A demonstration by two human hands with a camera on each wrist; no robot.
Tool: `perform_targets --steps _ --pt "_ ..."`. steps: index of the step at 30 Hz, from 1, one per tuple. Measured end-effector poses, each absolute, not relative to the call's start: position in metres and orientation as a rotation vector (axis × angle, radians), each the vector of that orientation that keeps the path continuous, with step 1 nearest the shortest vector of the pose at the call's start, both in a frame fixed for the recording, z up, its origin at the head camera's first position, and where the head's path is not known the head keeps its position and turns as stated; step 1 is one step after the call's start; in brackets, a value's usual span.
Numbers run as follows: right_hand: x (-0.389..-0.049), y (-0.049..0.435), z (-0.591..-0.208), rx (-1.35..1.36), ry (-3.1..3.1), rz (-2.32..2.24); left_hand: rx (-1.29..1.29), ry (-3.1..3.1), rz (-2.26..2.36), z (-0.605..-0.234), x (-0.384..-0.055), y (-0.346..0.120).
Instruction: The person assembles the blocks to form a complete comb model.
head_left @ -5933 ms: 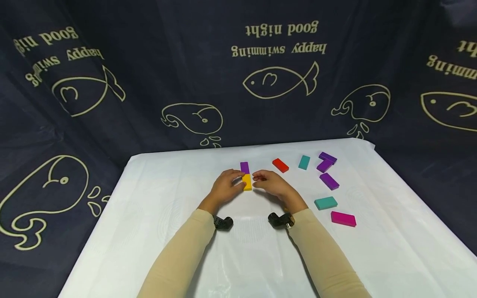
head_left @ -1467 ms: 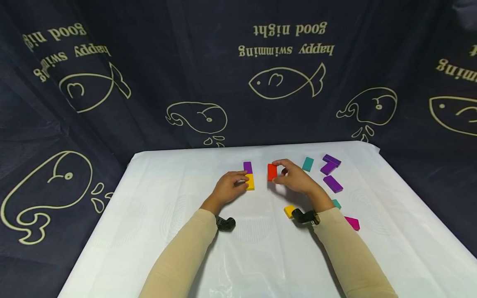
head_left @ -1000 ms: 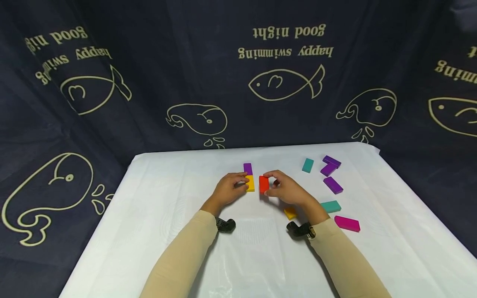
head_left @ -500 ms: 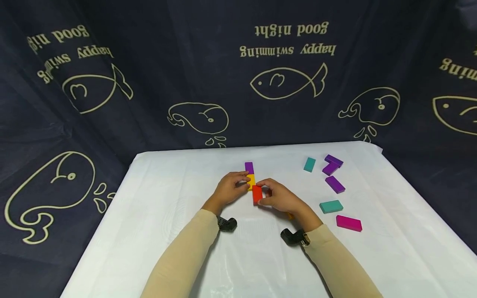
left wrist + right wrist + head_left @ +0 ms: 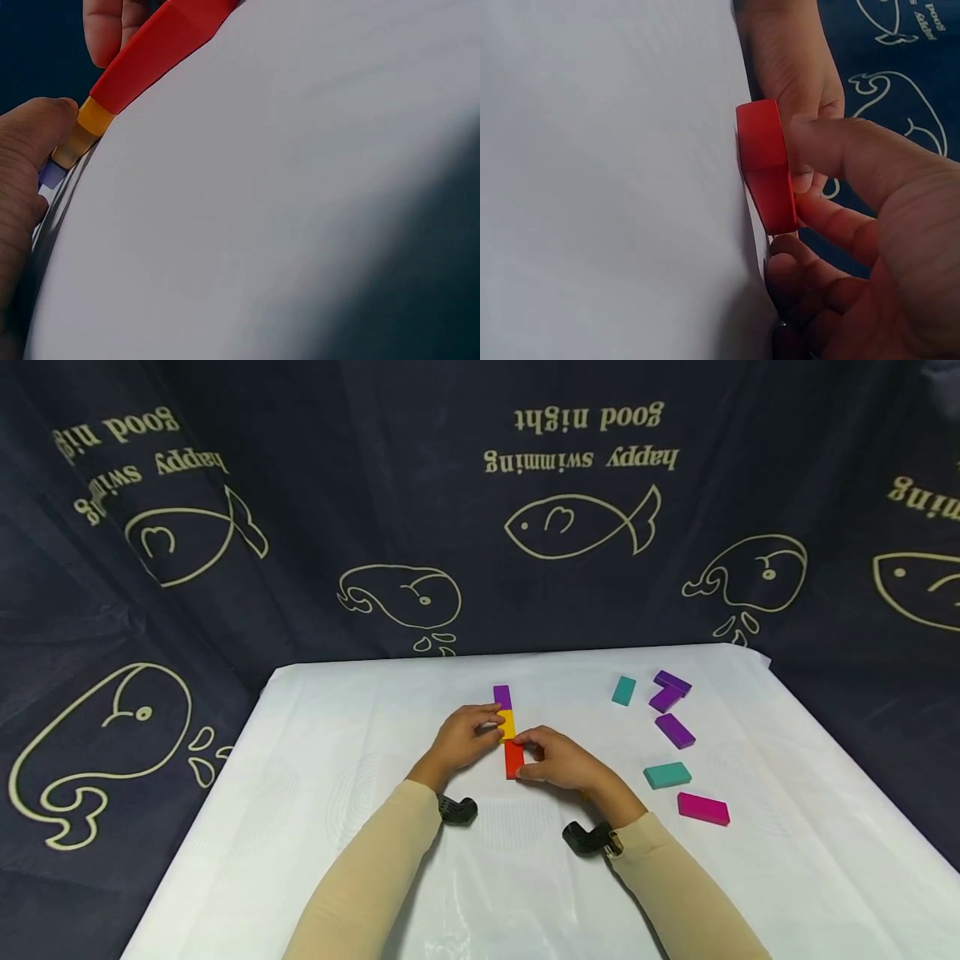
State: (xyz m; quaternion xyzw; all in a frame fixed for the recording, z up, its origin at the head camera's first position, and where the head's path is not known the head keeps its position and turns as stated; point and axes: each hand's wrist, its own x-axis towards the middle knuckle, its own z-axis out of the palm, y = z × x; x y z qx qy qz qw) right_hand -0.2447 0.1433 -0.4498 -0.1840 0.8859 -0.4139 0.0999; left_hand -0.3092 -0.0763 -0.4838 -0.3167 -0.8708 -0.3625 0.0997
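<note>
In the head view a row runs toward the person: a purple block (image 5: 502, 696), a yellow block (image 5: 507, 725) and a red block (image 5: 514, 761), end to end. My left hand (image 5: 462, 739) holds the yellow block from its left side, fingertips over its top and thumb near its front end. My right hand (image 5: 564, 763) pinches the red block from the right, a finger at its far end and the thumb near its close end. In the right wrist view the red block (image 5: 766, 165) stands out beside the thumb; in the left wrist view it adjoins the yellow block (image 5: 86, 127).
To the right on the white table (image 5: 337, 877) lie a teal block (image 5: 623, 690), several purple blocks (image 5: 675, 731), another teal block (image 5: 667, 775) and a magenta block (image 5: 703, 809). Another yellow block is mostly hidden behind the right wrist. A dark printed cloth (image 5: 480, 602) hangs behind.
My right hand, holding nothing at first, took the red block from the back right and brought it left and nearer, down to the yellow block's near end. The left hand stayed at the yellow block.
</note>
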Motion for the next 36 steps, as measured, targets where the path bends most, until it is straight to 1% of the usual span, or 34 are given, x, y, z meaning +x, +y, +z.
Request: perform_targets --steps 11,36 --pt "-0.245 0.136 -0.451 -0.639 2.697 -1.120 -0.916 -2.590 -1.070 -0.485 -0.310 -0.078" --pt "-0.247 0.133 -0.451 -0.571 2.733 -1.129 -0.940 -2.535 -1.053 -0.485 -0.309 -0.077"
